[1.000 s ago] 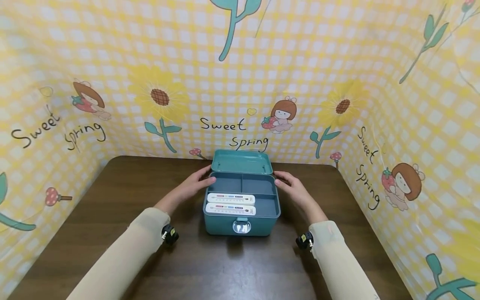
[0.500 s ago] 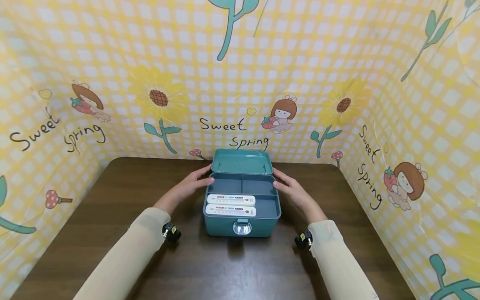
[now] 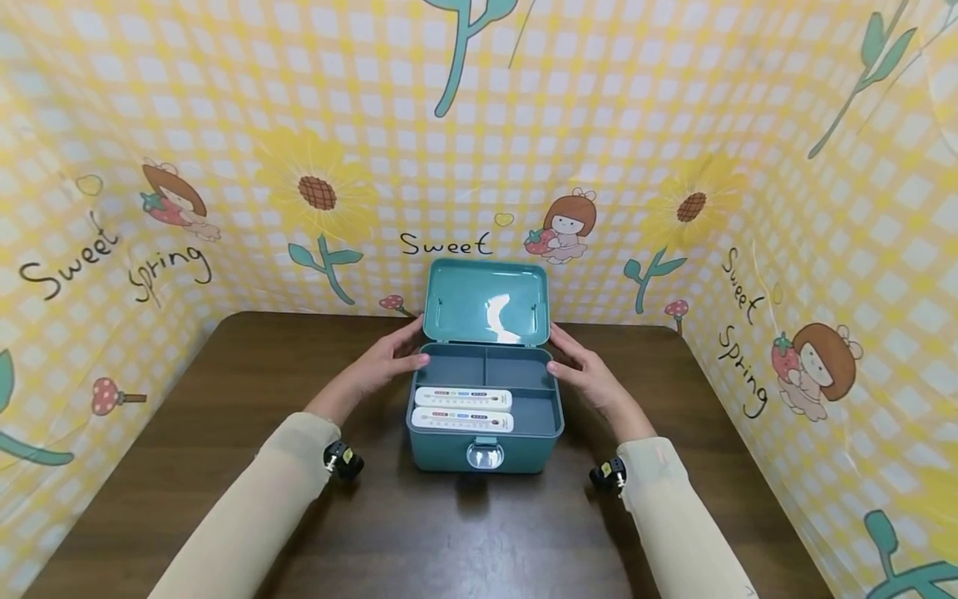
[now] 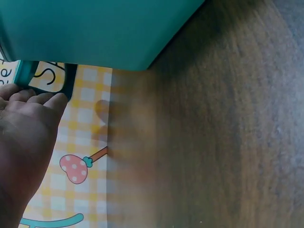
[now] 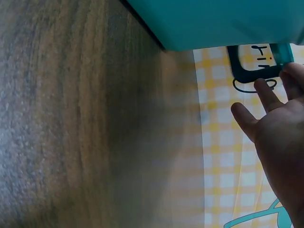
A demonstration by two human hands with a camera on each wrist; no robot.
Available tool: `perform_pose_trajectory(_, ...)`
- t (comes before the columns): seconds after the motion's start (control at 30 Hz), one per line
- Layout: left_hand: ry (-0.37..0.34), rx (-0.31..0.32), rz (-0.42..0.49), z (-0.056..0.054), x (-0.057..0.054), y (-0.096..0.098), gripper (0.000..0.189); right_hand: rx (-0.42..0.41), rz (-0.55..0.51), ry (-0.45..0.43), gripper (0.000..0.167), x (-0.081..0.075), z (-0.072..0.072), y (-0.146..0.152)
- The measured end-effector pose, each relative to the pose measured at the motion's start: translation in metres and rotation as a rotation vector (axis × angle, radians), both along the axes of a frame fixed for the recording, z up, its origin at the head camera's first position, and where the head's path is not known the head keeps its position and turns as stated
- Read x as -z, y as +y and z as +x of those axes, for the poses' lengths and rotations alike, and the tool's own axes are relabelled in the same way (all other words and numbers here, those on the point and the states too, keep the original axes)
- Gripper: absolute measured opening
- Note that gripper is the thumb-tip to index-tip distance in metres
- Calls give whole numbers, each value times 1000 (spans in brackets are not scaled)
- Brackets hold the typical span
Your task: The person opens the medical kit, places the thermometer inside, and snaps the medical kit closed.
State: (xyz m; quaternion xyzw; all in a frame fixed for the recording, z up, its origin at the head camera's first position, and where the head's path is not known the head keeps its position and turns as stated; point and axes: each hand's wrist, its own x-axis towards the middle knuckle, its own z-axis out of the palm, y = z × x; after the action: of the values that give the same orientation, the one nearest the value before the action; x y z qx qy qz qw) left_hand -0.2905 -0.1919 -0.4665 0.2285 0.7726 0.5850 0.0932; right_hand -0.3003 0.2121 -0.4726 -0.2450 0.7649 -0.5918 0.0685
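A teal storage box stands on the table, its lid tilted up at the back. Two white thermometers lie side by side in its front compartment. My left hand is at the box's rear left corner, thumb over the rim and fingers going behind the lid's edge. At the opposite corner, my right hand has its thumb by the rim and fingers reaching behind the lid. In the wrist views, a teal loop-shaped part lies by the fingers of each hand. Some left fingertips are hidden.
A clear latch sits on the box front. Grey dividers split the inside, with two compartments at the back. Yellow-checked cloth hangs behind the brown table and along both sides.
The lid has swung higher, from lying low at the back to standing more upright. Both hands stay by the rear corners, and the thermometers keep their places.
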Motion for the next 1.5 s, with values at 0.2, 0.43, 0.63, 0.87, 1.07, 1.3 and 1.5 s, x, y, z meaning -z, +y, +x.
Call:
perform_pose_trajectory(0.2,39,-16,-17,2,-3,3,80,45,25,68,66,0,3,5)
perform_pose_trajectory(0.43,109,-104,-40,13,-8,4,79,91,15,122,67,-4,9,5)
perform_pose_trajectory(0.63,115,-159,-58,18,-10,4,77,124,29,174,69,-7,12,6)
perform_pose_trajectory(0.87,113,-202,-127,27,-18,1,73,122,47,229,71,-14,15,7)
perform_pose_trajectory(1.07,116,-158,-175,36,-27,0,77,170,106,283,72,-20,20,5)
perform_pose_trajectory(1.3,126,-119,-279,45,-38,-1,73,160,166,341,68,-27,30,9)
perform_pose_trajectory(1.5,126,-65,-297,52,-44,-5,72,98,268,374,101,-39,39,13)
